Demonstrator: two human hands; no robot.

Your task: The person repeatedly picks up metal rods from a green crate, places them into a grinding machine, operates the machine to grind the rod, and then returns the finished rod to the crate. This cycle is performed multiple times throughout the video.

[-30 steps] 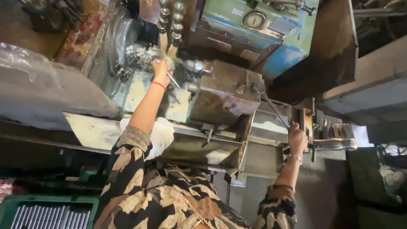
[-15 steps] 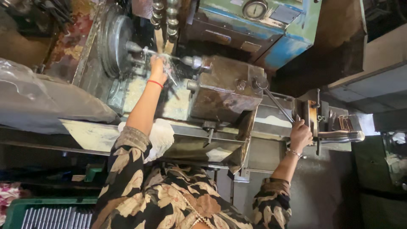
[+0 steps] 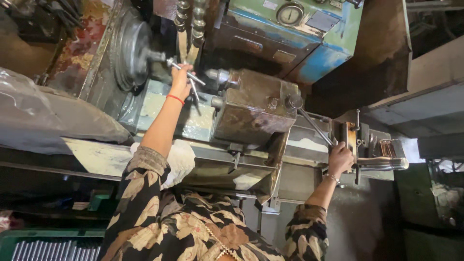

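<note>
My left hand [image 3: 181,81] reaches up to the round grey chuck [image 3: 129,48] of a lathe and holds thin metal rods [image 3: 189,77] right by the chuck's nose. A red band sits on that wrist. To the right of the hand stands a brown, oily tool block [image 3: 253,107]. My right hand [image 3: 340,157] is closed around an upright handle [image 3: 349,140] at the machine's right end, where a long thin lever bar [image 3: 313,124] runs down from the block. A chrome handle [image 3: 383,163] sticks out just right of that hand.
A white cloth [image 3: 180,159] lies on the machine's front rail. A green crate of metal rods [image 3: 46,247] stands at the bottom left. A blue-green housing with a round gauge [image 3: 289,13] is behind the block. Clear plastic sheeting [image 3: 43,116] covers the left side.
My left hand has moved left with the rods, from in front of the tool block to the chuck. My right hand has stayed on the handle.
</note>
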